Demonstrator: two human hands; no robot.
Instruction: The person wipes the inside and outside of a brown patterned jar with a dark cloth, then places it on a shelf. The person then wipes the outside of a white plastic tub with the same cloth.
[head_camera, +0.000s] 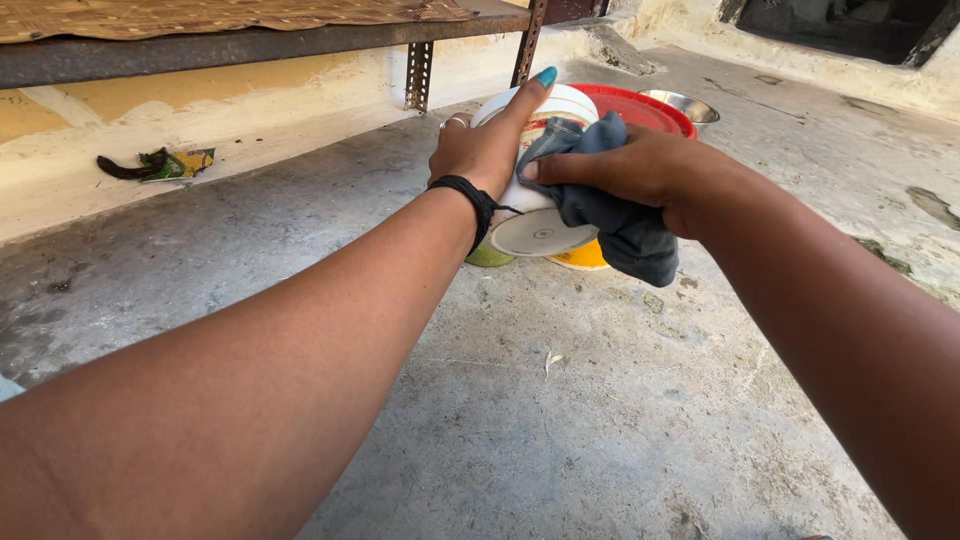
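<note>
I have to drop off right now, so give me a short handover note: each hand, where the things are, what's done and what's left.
Left hand: grips the white bowl, tipped on its side, base toward the camera, above the concrete floor.
Right hand: presses a grey cloth against the bowl's side.
Behind: red plate, steel bowl; yellow and green dishes partly hidden below the bowl.
Done: bowl lifted, cloth on it.
Left: cannot tell how much is wiped; the other dishes lie untouched.

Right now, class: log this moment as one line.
left hand: holds white bowl | right hand: presses grey cloth on bowl | behind: red plate
</note>
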